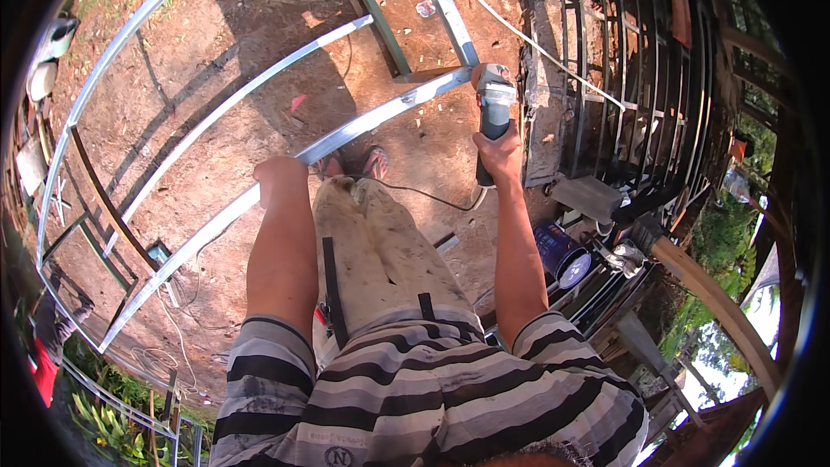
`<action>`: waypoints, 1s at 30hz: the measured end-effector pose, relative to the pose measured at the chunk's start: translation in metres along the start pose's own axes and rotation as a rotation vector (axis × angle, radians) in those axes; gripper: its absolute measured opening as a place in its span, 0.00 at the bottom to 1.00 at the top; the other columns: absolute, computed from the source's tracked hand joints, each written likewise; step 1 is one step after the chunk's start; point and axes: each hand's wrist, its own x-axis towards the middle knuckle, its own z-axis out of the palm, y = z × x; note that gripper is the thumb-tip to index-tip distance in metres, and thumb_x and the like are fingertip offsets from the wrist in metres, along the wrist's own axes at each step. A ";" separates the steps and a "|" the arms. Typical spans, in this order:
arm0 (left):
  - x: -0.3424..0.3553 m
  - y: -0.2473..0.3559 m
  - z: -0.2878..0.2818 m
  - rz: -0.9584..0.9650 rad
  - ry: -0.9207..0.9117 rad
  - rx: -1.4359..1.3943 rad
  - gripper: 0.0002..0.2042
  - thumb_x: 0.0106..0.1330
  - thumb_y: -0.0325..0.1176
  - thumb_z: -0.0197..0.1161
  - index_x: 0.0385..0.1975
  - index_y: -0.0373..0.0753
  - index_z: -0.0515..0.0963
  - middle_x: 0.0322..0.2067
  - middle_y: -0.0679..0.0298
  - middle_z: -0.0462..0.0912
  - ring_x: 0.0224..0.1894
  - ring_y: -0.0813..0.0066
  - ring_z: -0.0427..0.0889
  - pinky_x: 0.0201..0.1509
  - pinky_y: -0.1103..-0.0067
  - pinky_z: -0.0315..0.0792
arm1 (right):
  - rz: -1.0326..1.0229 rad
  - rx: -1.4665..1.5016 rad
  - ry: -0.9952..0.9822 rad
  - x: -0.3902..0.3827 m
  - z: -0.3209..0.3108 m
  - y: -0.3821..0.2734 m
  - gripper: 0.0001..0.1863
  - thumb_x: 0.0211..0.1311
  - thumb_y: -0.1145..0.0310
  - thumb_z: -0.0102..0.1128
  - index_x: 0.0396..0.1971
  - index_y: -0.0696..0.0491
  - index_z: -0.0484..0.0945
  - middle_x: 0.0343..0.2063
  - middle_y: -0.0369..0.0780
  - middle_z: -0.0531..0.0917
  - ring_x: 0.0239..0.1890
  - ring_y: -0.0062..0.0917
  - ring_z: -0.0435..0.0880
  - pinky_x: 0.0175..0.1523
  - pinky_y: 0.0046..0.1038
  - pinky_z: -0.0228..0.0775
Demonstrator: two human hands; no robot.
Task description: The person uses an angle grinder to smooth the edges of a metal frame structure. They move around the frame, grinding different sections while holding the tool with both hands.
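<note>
My right hand (501, 152) is wrapped round the body of an angle grinder (496, 104), grey and dark green. The grinder's head lies at the corner of a silvery metal frame, where two bars meet; its disc is hard to make out. A dark cord runs from the tool's rear toward my legs. My left hand (281, 175) is closed over the near metal bar (380, 112) of that frame, farther left along it. The fingers curl under and are mostly hidden.
A middle bar (251, 86) and a green crosspiece (380, 26) belong to the frame. Dark metal racks (596, 52) stand at right, near a dark blue bucket (558, 251) and a wooden post (709, 294). My sandalled feet (374, 163) are just behind the near bar. Someone in red (45, 363) is at far left.
</note>
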 end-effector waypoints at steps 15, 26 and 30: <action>-0.020 0.007 -0.011 -0.084 -0.032 -0.087 0.29 0.68 0.41 0.61 0.63 0.29 0.65 0.57 0.54 0.82 0.61 0.58 0.82 0.62 0.68 0.76 | 0.026 -0.017 -0.024 0.002 0.002 -0.008 0.33 0.45 0.56 0.68 0.50 0.59 0.74 0.40 0.57 0.86 0.45 0.55 0.87 0.53 0.50 0.77; -0.047 0.009 -0.027 -0.049 -0.031 -0.012 0.24 0.67 0.40 0.61 0.58 0.30 0.71 0.53 0.50 0.84 0.56 0.54 0.85 0.60 0.67 0.76 | 0.014 -0.041 -0.010 0.001 -0.003 -0.016 0.32 0.45 0.56 0.69 0.49 0.59 0.74 0.40 0.58 0.86 0.45 0.56 0.87 0.52 0.49 0.78; -0.008 -0.002 -0.008 -0.065 0.049 -0.038 0.30 0.66 0.41 0.64 0.62 0.29 0.66 0.56 0.50 0.82 0.58 0.55 0.84 0.61 0.69 0.77 | 0.035 -0.059 0.026 0.004 0.004 -0.011 0.32 0.45 0.56 0.69 0.50 0.58 0.74 0.40 0.58 0.86 0.46 0.57 0.86 0.52 0.49 0.77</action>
